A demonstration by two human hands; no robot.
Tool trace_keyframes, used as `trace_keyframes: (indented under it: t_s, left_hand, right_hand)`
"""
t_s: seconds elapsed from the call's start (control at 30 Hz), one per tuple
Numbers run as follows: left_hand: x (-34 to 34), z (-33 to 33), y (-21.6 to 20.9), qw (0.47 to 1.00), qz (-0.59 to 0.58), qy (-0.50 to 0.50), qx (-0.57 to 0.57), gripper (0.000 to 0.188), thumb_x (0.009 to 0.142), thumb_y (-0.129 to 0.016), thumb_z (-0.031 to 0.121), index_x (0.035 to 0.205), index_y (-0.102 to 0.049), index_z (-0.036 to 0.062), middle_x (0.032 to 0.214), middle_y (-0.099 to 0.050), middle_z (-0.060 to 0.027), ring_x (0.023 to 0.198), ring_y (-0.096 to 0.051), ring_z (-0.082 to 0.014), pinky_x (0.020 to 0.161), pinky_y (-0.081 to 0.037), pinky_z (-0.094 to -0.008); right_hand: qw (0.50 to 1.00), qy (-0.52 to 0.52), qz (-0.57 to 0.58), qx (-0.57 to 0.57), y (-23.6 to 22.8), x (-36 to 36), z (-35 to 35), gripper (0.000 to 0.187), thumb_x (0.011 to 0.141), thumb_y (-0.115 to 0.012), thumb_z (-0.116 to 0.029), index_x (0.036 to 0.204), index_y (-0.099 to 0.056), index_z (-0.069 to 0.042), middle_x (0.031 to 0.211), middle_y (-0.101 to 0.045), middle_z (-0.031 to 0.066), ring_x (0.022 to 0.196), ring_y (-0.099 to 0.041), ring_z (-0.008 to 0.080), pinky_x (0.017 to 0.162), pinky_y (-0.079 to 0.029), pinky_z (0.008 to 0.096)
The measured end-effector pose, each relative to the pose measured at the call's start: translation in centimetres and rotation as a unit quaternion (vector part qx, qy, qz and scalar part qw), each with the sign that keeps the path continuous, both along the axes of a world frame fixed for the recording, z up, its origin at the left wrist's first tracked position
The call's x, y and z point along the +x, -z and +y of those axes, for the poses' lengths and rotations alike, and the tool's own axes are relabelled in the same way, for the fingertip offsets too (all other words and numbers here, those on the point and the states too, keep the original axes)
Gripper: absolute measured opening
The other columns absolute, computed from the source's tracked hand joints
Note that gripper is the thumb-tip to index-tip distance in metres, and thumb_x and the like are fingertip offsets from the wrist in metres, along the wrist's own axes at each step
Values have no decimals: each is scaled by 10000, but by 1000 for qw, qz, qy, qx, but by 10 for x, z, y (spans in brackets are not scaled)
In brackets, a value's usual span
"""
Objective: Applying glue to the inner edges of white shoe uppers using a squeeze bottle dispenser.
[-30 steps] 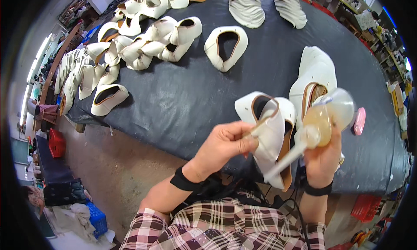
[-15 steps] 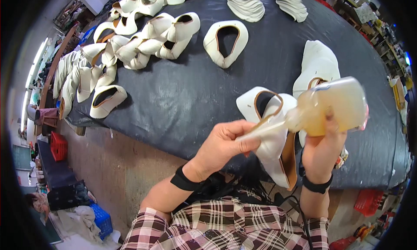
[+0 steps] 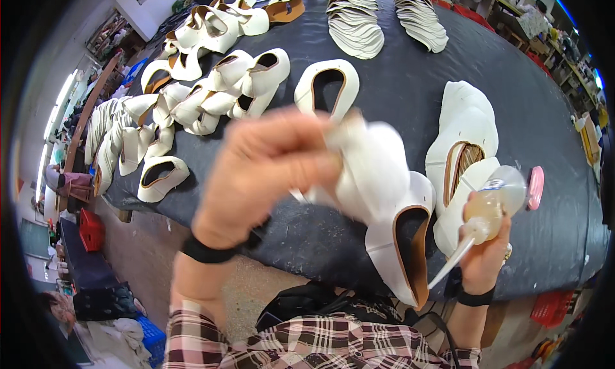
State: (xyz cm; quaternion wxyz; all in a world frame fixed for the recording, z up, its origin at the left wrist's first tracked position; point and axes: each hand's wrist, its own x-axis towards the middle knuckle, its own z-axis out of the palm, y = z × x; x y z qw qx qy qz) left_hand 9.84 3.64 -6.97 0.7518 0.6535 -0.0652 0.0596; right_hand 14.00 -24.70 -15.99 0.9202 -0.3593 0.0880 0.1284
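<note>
My left hand (image 3: 262, 170), smeared by motion, pinches the edge of a white shoe upper (image 3: 375, 161) and holds it over the table's front part. Just below it, a second white upper (image 3: 392, 254) with a tan lining hangs over the table's near edge; whether the two are joined I cannot tell. My right hand (image 3: 485, 260) is wrapped round a clear squeeze bottle (image 3: 493, 205) of yellowish liquid, its long thin nozzle pointing down and to the left. Beside the bottle lies a stack of overlapping white uppers (image 3: 461, 122).
A dark-covered table (image 3: 397, 68) spans the view. Heaped white uppers (image 3: 211, 81) lie at left, one single upper (image 3: 328, 71) in the middle, and two fanned stacks of white pieces (image 3: 355, 26) at the back. A pink object (image 3: 535, 188) lies right of the bottle.
My left hand has moved up and left with the upper. My right hand has lowered the bottle and swung its nozzle away from the left hand, so it now points downward.
</note>
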Motion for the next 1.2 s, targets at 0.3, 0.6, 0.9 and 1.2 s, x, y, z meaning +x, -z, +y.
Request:
trace_keyframes:
  t_s: [0.3,0.6,0.9,1.2]
  left_hand:
    - [155,81,47,914,36,-3,403,214,734,-535,95,935,-559,27,725,-530,39,647,-455,-41,616,-353,-178]
    - [163,111,127,823,-176,-187,506,377,695,-459,15,1069,-474,61,1022,-523,-87,884,-521,-177,741,-403,-255]
    - [-13,-165,170,837,-202,277,426,394,614,-615,90,979,-477,37,989,-496,-111,945,-470,-251,780,-401,-309]
    - [-11,-155,156,880,-89,202,421,138,658,-574,72,746,-484,15,632,-481,-71,644,-518,-206,565,-432,-287]
  right_hand:
    - [988,32,-24,151,20,4,-60,521,783,-457,-360,1183,-302,-65,1093,-448,122,971,-461,214,632,-466,310]
    - [991,71,-109,30,14,-53,-148,657,772,-513,-281,1241,-129,-27,1091,-381,134,980,-450,269,758,-445,398]
    - [981,159,-74,-86,42,-62,-135,676,669,-622,-290,1190,-278,-30,1157,-382,123,1055,-391,231,830,-373,358]
    - [979,95,-127,-126,38,-32,-124,614,706,-587,-308,1186,-288,-66,1162,-384,142,1040,-399,285,837,-363,418]
